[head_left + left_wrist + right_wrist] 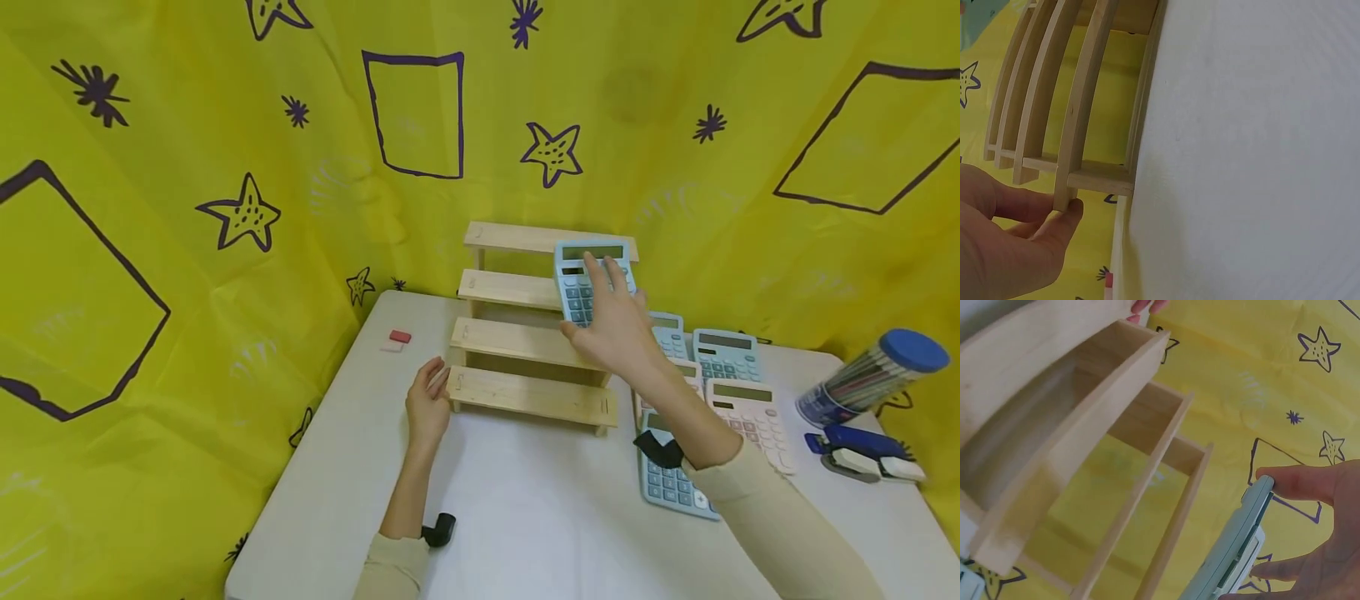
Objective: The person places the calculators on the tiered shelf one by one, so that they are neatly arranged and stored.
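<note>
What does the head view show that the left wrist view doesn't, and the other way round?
Only the head view shows the right hand holding a blue calculator up at the top steps of the wooden stepped shelf, more calculators lying on the table, an eraser, a pencil tub and a stapler. Only the left wrist view shows the thumb tip pressed under the lowest step's end. Both show the left hand touching the shelf's left end.

Spare calculators point(726, 354) lie right of centre on the white table point(525, 517) — pencil tub point(870, 377), stapler point(862, 454), eraser point(397, 339) — yellow backdrop point(187, 125) behind.
</note>
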{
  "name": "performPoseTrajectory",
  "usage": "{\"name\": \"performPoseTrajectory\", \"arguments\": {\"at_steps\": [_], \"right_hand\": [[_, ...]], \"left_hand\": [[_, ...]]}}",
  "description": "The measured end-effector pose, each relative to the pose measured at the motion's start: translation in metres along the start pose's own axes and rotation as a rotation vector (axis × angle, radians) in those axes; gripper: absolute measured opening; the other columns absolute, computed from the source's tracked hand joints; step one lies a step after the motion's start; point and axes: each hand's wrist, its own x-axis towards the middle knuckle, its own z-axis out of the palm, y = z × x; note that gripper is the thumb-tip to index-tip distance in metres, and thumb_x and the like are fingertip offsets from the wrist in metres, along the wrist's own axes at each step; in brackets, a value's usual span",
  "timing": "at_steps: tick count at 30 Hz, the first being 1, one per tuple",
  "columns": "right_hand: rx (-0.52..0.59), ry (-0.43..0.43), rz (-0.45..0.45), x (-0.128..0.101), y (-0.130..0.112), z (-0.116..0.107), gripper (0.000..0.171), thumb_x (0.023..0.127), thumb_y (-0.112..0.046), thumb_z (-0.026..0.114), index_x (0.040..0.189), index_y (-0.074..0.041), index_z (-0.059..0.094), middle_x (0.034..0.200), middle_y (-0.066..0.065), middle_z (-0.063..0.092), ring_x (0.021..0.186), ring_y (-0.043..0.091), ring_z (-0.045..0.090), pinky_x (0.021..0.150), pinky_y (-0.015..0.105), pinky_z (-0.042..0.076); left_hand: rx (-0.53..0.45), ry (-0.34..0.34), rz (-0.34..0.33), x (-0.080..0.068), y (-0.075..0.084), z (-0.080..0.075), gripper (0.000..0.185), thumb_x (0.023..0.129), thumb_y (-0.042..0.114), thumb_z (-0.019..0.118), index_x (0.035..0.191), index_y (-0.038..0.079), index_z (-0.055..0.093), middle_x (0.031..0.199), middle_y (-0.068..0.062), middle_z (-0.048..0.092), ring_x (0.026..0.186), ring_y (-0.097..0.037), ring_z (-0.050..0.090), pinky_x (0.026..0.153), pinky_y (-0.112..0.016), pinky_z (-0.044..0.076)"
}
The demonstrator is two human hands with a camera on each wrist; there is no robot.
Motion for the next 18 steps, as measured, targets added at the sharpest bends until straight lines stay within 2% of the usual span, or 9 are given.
{"name": "performPoseTrajectory", "arguments": {"at_steps": [4, 7, 14, 18], "right_hand": [[-0.021, -0.015, 0.015, 0.027, -0.015, 0.004, 0.104, 0.091, -0.031, 0.073, 0.169, -0.020, 0.006, 0.172, 0.025, 0.004, 0.133, 0.084, 0.012, 0.093, 0.095, 0.024], [-0.034, -0.022, 0.030, 0.046, -0.025, 0.009, 0.103, 0.090, -0.031, 0.072, 0.169, -0.019, 0.007, 0.172, 0.026, 0.004, 0.134, 0.083, 0.010, 0.094, 0.095, 0.020], [-0.085, -0.029, 0.095, 0.087, -0.047, 0.028, 0.099, 0.087, -0.025, 0.065, 0.169, -0.015, 0.009, 0.170, 0.029, 0.005, 0.137, 0.081, 0.007, 0.098, 0.094, 0.018], [-0.135, -0.023, 0.148, 0.108, -0.058, 0.040, 0.100, 0.087, -0.029, 0.065, 0.169, -0.014, 0.009, 0.170, 0.029, 0.008, 0.139, 0.079, 0.009, 0.100, 0.092, 0.020]], "left_hand": [[-0.004, -0.001, 0.017, 0.000, -0.001, 0.000, 0.064, 0.085, -0.030, 0.039, 0.145, -0.011, 0.050, 0.148, -0.032, 0.052, 0.135, -0.043, 0.056, 0.106, -0.044, 0.051], [0.010, 0.001, 0.020, -0.001, 0.000, 0.000, 0.063, 0.086, -0.029, 0.040, 0.145, -0.010, 0.050, 0.147, -0.031, 0.053, 0.134, -0.043, 0.057, 0.107, -0.043, 0.050], [0.032, -0.008, 0.000, -0.002, 0.002, 0.000, 0.063, 0.087, -0.027, 0.041, 0.146, -0.009, 0.050, 0.148, -0.028, 0.054, 0.135, -0.040, 0.057, 0.105, -0.034, 0.052], [0.035, -0.013, 0.011, -0.002, 0.001, 0.000, 0.063, 0.086, -0.027, 0.040, 0.146, -0.010, 0.050, 0.148, -0.030, 0.053, 0.135, -0.042, 0.056, 0.096, -0.025, 0.056]]}}
